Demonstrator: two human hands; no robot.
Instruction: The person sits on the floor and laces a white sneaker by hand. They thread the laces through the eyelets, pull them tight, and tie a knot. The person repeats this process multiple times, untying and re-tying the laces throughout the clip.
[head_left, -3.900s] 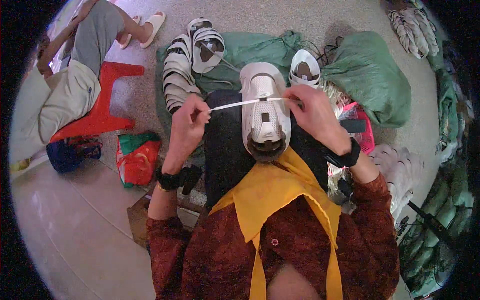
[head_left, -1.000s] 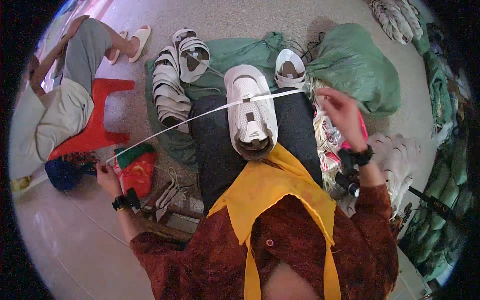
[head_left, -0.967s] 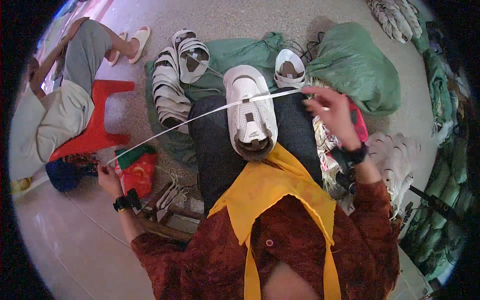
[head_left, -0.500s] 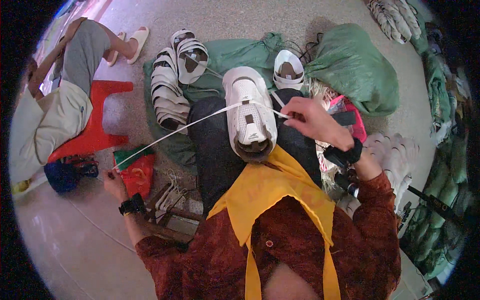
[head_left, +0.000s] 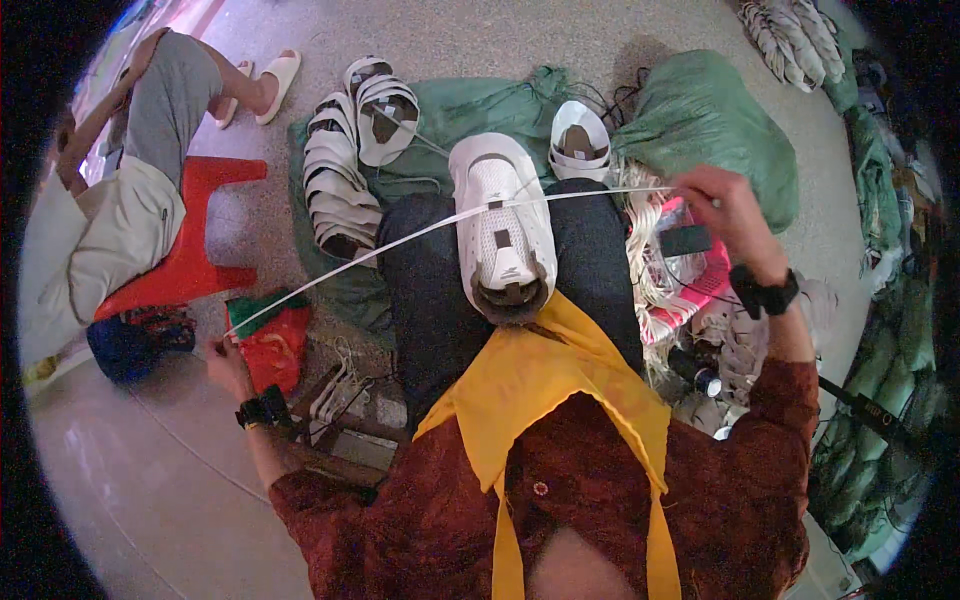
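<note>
A white shoe upper (head_left: 489, 180) with mesh panels lies across my lap, its dark-lined opening toward me. One white shoelace (head_left: 400, 238) runs through the slot in its middle and is stretched out to both sides. Far out at the left, my left hand (head_left: 230, 368) is closed in a pinch on one end of the lace. My right hand (head_left: 728, 205), raised at the right, pinches the other end. Both hands are well apart from the upper. The lace looks taut on each side.
Several nested white uppers (head_left: 338, 185) lie on a green sack (head_left: 470, 110) ahead, with a single upper (head_left: 578, 142) farther right. A pink basket (head_left: 708, 270) with white laces stands by my right knee. Left, a person sits on a red stool (head_left: 200, 240).
My right hand has moved outward to the right, pulling its end of the lace farther from the upper. My left hand has stayed almost in place.
</note>
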